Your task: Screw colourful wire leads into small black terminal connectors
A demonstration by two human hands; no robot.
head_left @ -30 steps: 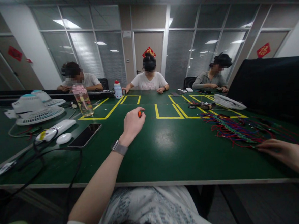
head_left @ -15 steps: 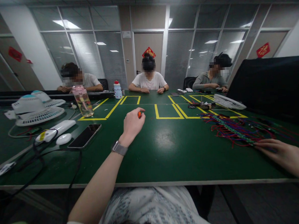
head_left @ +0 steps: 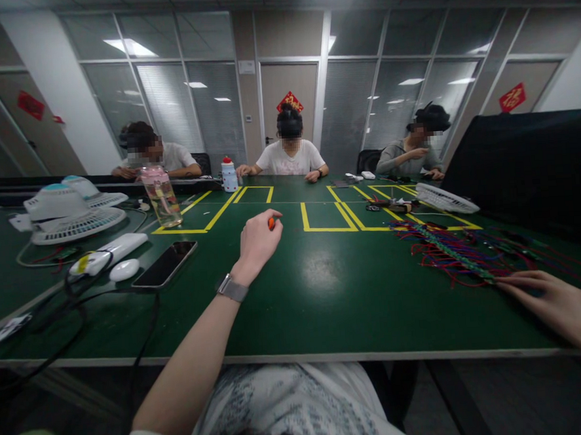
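Observation:
My left hand [head_left: 258,240], with a watch on its wrist, is held out over the green table [head_left: 325,294] with its fingers closed round a small orange object [head_left: 271,222]. My right hand [head_left: 554,301] lies at the right with fingers stretched out, its fingertips touching the near end of a bundle of red, blue and green wires [head_left: 457,254]. The bundle runs away from me across the right side of the table.
On the left lie a black phone [head_left: 165,264], a white mouse [head_left: 124,269], a white power strip [head_left: 106,252], black cables, two desk fans [head_left: 68,211] and a pink-lidded bottle [head_left: 161,196]. Yellow tape outlines [head_left: 327,216] mark the table. Three people sit at the far side.
My right hand has slid a little to the left and forward onto the end of the wire bundle. My left hand has stayed put.

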